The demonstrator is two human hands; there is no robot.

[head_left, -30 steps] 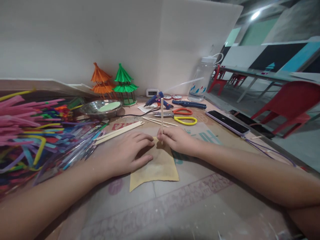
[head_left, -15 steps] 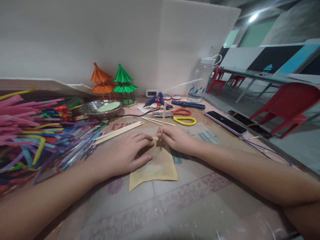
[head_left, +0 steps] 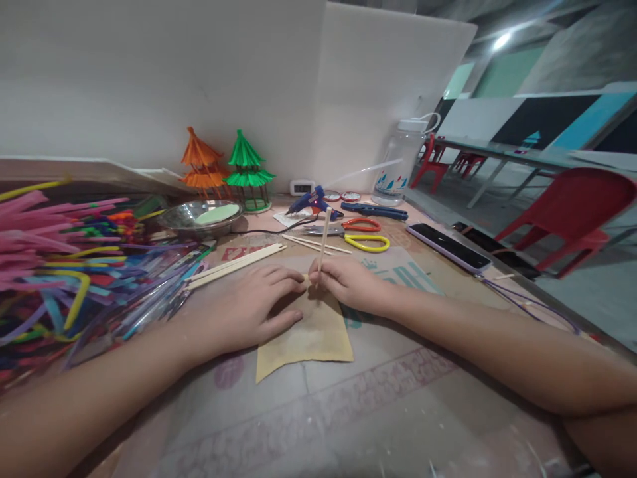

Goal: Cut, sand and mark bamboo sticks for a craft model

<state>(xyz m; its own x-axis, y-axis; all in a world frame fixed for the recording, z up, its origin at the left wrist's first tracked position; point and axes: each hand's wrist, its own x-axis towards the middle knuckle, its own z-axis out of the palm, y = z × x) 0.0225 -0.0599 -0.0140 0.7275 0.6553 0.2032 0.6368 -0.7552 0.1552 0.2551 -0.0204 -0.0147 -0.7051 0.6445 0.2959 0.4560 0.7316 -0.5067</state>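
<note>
A tan sheet that looks like sandpaper [head_left: 306, 342] lies on the covered table in front of me. My left hand [head_left: 263, 302] rests on its left part, fingers spread. Between the thumb and fingers of my right hand [head_left: 348, 282] a thin wooden stick [head_left: 324, 236] stands nearly upright, its lower end down at the sheet and hidden by the fingers. More wooden sticks [head_left: 236, 264] lie beyond my left hand, and a few thinner sticks [head_left: 311, 244] lie past my right hand.
Red-and-yellow-handled scissors [head_left: 365, 242], a blue glue gun [head_left: 311, 200] and blue pliers [head_left: 375, 211] lie behind the sheet. A metal bowl [head_left: 182, 222], craft pagodas [head_left: 246, 169] and pipe cleaners [head_left: 50, 265] are left. A phone [head_left: 448, 247] and bottle [head_left: 395, 159] stand to the right.
My right hand has shifted slightly left and down over the sheet with the stick. My left hand has stayed in place.
</note>
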